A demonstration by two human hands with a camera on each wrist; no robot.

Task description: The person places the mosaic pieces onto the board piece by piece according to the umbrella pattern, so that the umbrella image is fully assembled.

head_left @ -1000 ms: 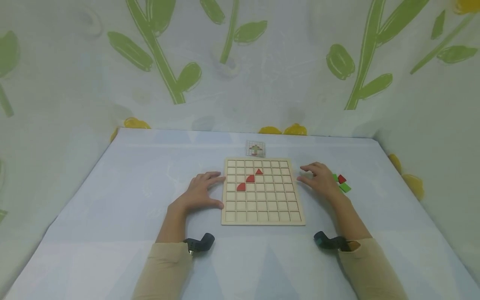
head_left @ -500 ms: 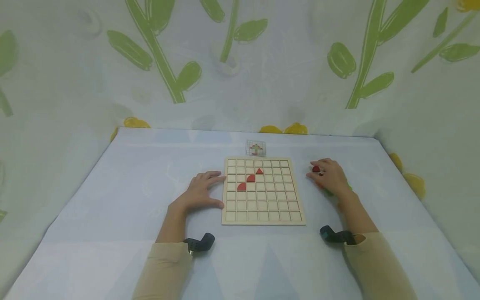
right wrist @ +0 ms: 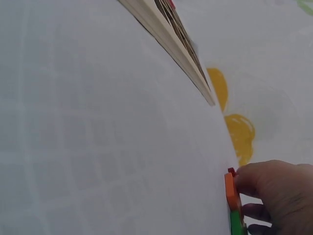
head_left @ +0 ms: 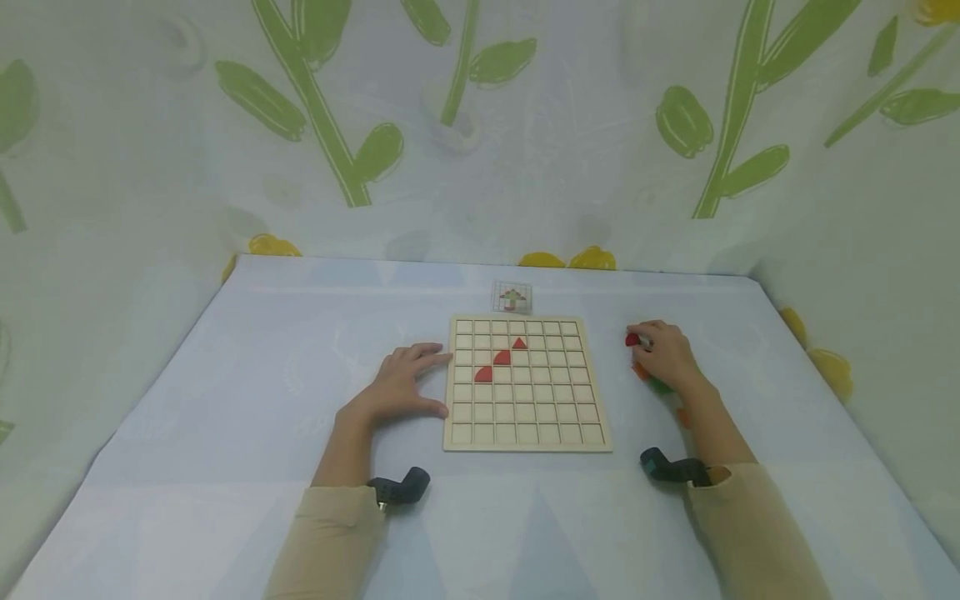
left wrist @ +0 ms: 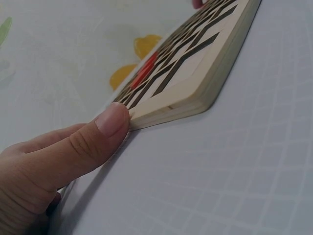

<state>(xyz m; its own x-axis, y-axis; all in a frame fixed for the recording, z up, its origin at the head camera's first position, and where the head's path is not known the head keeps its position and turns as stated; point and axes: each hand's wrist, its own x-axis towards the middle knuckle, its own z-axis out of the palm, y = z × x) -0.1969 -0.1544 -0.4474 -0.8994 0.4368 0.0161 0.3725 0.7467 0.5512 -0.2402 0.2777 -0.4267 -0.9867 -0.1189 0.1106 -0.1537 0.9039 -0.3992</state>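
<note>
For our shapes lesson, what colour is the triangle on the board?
The triangle is red; the head view shows it best.

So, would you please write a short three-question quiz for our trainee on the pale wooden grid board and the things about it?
1. Count: How many flat red pieces lie on the pale wooden grid board?
2. True or false: The person's bare left hand touches the board's left side.
3. Fill in the gap: As the person sees it, the small square card printed with a red and green picture lies just past the board's ____ edge.

Key: 1. Three. 2. True. 3. Far.
</note>
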